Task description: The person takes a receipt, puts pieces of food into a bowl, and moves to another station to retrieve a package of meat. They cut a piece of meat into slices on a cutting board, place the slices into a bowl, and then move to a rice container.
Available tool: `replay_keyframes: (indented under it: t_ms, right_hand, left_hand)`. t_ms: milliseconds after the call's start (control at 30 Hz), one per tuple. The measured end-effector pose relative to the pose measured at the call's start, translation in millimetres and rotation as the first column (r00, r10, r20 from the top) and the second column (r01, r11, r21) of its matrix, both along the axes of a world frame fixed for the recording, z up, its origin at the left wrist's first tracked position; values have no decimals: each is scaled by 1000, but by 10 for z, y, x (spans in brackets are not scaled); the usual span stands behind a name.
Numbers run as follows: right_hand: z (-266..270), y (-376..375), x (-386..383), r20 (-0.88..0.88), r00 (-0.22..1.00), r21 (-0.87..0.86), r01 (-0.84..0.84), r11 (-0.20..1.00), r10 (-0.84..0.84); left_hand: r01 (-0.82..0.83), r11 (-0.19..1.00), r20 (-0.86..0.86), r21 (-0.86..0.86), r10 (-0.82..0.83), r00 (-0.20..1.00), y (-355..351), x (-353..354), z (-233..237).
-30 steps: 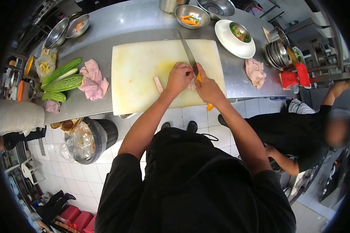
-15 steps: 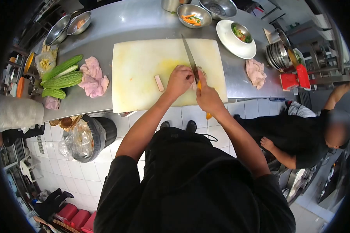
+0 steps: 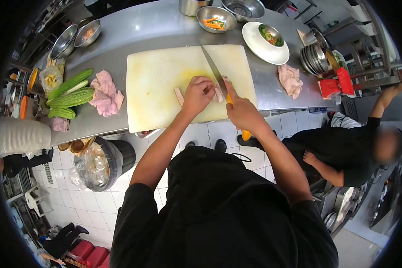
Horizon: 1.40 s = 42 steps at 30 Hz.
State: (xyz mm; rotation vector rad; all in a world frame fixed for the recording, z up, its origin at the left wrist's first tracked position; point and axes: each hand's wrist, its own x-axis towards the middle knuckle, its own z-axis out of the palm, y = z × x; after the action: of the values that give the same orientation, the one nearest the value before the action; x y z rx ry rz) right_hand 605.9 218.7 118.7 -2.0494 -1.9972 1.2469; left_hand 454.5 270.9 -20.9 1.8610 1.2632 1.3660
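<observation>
My right hand [image 3: 243, 112] grips a kitchen knife [image 3: 213, 65] by its yellow handle, with the index finger stretched along the blade. The blade points away from me over the white cutting board [image 3: 152, 80]. Just left of the knife, a pale pink strip of what looks like meat [image 3: 218, 93] lies on the board. My left hand [image 3: 198, 94] is beside it, fingers curled in; whether they hold anything is hidden. Another pale strip [image 3: 178, 95] lies left of that hand, partly covered by it. A yellow stain marks the board beyond my left hand.
Green gourds [image 3: 73, 91] and a pink cloth [image 3: 106, 93] lie left of the board. Another cloth [image 3: 290, 81], a white plate [image 3: 264, 50] and a bowl of carrot strips [image 3: 215, 21] are right and behind. A lined bin [image 3: 116, 156] stands below; a co-worker [image 3: 339, 147] is at right.
My left hand has drawn leftward from the knife, exposing the strip beside the blade. It now partly covers the other strip. The whole view has shifted slightly.
</observation>
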Motion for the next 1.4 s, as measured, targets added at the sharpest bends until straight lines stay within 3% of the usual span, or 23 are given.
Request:
replay_keyframes:
  t_ms: [100,400,500,600,700,800,900,1200,1300,1400]
  right_hand:
    - [-260,-134,72,80,993,199,-98,975,84]
    - [-646,-75,-21,68,997,237,-51,970,36]
    - [-702,227,-3,-26,999,232,-16,973,22]
    - [-215,220,-28,-91,995,10,52,999,-51]
    - [-24,19,-9,-41,999,-42,34,999,-36]
    - [-112,-132,-45,-63,997,-42,52,998,-54]
    - [-413,-177,-39,-16,1000,144,-4,990,6]
    - [-642,25,-120,56,998,199,-18,980,6]
    - [-705,229,-87,-56,998,161,38,986,-30]
    - [-631,272,5,50,997,287,-79,955,67]
  left_hand:
    - [22,999,26,-33,-21,999,2,44,-27]
    - [41,998,-62,54,-38,997,41,75,-139]
    - [49,998,-100,46,-44,994,32,55,-119]
    - [59,998,-85,-11,-60,995,13,30,-81]
    - [-27,998,-1,-52,27,1000,2,-3,-64]
    - [-65,998,-32,-14,64,997,-2,-70,-5]
    - [-60,998,-116,6,61,991,28,-98,-24]
    - [14,1000,-110,-19,-16,994,88,-51,-159]
    - [40,999,-150,-24,-43,988,94,-75,-121]
    - [62,998,-157,-32,-66,985,92,-108,-89]
